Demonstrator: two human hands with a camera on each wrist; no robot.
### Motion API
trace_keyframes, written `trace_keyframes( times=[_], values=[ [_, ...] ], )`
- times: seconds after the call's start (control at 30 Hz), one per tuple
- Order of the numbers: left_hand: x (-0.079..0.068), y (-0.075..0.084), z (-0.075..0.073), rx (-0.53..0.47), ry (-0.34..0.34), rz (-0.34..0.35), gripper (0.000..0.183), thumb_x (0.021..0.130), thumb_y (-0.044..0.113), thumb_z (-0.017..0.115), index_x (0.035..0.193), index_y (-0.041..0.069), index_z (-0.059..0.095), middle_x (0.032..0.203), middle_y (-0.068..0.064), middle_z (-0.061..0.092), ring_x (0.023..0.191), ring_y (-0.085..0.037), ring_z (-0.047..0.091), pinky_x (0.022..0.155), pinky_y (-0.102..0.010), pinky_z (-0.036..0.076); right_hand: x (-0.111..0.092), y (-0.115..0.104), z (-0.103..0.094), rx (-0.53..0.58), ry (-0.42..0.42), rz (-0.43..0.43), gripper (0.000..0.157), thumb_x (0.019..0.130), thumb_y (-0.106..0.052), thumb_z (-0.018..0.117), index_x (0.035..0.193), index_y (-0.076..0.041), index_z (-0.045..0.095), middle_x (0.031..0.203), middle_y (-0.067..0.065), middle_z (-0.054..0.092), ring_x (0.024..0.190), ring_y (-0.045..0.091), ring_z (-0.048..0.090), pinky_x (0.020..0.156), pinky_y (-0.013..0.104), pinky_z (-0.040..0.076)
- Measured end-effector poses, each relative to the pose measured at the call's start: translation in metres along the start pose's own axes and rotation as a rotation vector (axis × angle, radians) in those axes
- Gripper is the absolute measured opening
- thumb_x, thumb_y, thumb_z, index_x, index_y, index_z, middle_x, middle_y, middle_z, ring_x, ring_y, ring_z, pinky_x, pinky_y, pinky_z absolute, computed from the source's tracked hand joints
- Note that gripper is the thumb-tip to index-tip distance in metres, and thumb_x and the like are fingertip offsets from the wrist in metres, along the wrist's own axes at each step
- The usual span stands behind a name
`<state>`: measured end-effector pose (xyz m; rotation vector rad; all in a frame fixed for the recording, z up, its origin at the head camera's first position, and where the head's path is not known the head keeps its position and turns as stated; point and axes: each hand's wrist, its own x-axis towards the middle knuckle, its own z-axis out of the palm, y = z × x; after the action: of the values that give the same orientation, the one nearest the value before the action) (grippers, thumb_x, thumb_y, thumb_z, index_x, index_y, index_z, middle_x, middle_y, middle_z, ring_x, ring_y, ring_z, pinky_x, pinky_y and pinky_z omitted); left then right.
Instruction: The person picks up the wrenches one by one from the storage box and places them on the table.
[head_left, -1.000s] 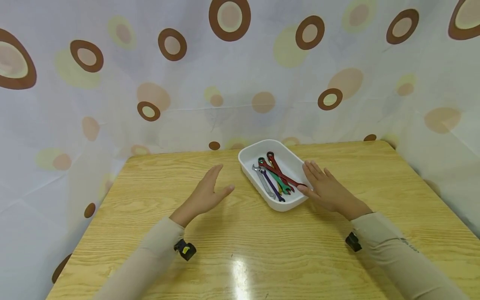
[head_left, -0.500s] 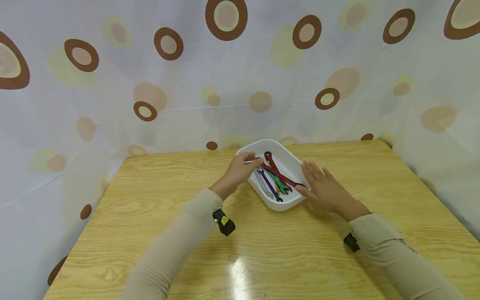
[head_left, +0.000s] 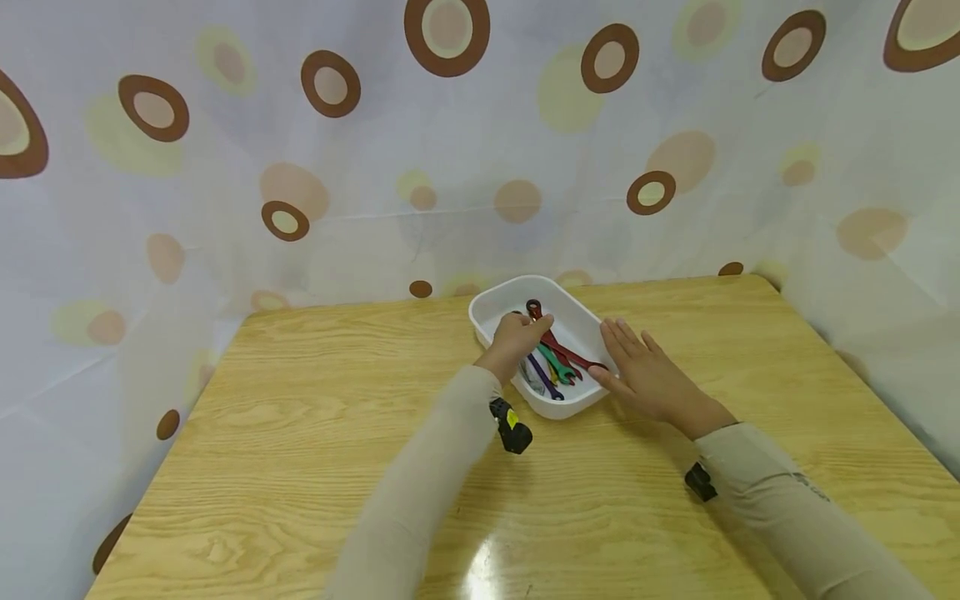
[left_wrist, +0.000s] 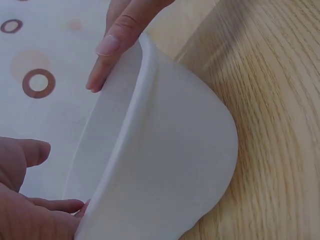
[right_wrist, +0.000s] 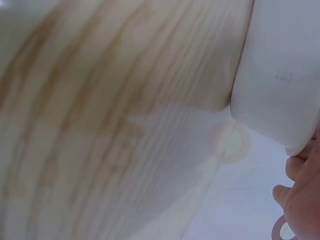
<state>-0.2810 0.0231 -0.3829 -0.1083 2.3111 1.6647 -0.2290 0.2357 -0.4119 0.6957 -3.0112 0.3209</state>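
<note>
A white tray [head_left: 483,304] holds several wrenches, among them a red wrench [head_left: 561,350], a green wrench [head_left: 561,367] and a purple wrench [head_left: 545,382]. My left hand [head_left: 516,340] reaches over the tray's left rim, above the wrenches. Its thumb stands apart from its fingers in the left wrist view, and I see no wrench between them; its fingertips are partly hidden by the rim. At the tray's right side rests my right hand [head_left: 651,379], fingers straight along the wall, with the thumb over the rim. The right wrist view catches only part of this hand [right_wrist: 305,195] beside the tray's outer wall.
The tray stands on a wooden table [head_left: 337,400], near its back edge. Behind and at both sides hangs a white cloth [head_left: 465,142] with brown and yellow circles. Each wrist carries a small black camera, the left one [head_left: 512,427] close to the tray's near side.
My left hand has moved right, from the table beside the tray to over the wrenches inside it. The right hand and the tray have stayed in place.
</note>
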Motion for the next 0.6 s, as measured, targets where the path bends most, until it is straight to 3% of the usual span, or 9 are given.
trace_keyframes(
  times=[0.13,0.3,0.6],
  values=[
    [0.001,0.004,0.005,0.012,0.015,-0.058,0.066,0.096,0.035,0.057,0.144,-0.003,0.033,0.144,-0.020,0.039,0.133,-0.034,0.040,0.107,-0.045,0.037,0.001,0.000,-0.001,-0.002,-0.001,0.001,0.076,0.102,-0.047,0.035,0.150,0.007,0.011,0.157,0.025,0.011,0.145,0.039,0.007,0.113,0.060,0.009],
    [0.002,0.006,0.011,-0.058,-0.003,-0.134,0.071,0.096,0.028,0.059,0.150,0.000,0.022,0.151,-0.020,0.031,0.138,-0.035,0.032,0.110,-0.047,0.031,0.000,0.000,-0.002,0.005,-0.003,0.004,0.077,0.102,-0.048,0.035,0.150,0.007,0.011,0.157,0.025,0.011,0.145,0.039,0.007,0.113,0.060,0.008],
    [0.013,0.002,0.017,-0.079,0.001,-0.200,0.059,0.093,0.018,0.063,0.141,-0.004,0.038,0.133,-0.021,0.051,0.122,-0.032,0.050,0.102,-0.043,0.042,0.000,0.000,0.000,0.009,-0.001,0.008,0.077,0.102,-0.048,0.035,0.150,0.007,0.010,0.157,0.024,0.012,0.145,0.039,0.007,0.114,0.060,0.008]
  ],
)
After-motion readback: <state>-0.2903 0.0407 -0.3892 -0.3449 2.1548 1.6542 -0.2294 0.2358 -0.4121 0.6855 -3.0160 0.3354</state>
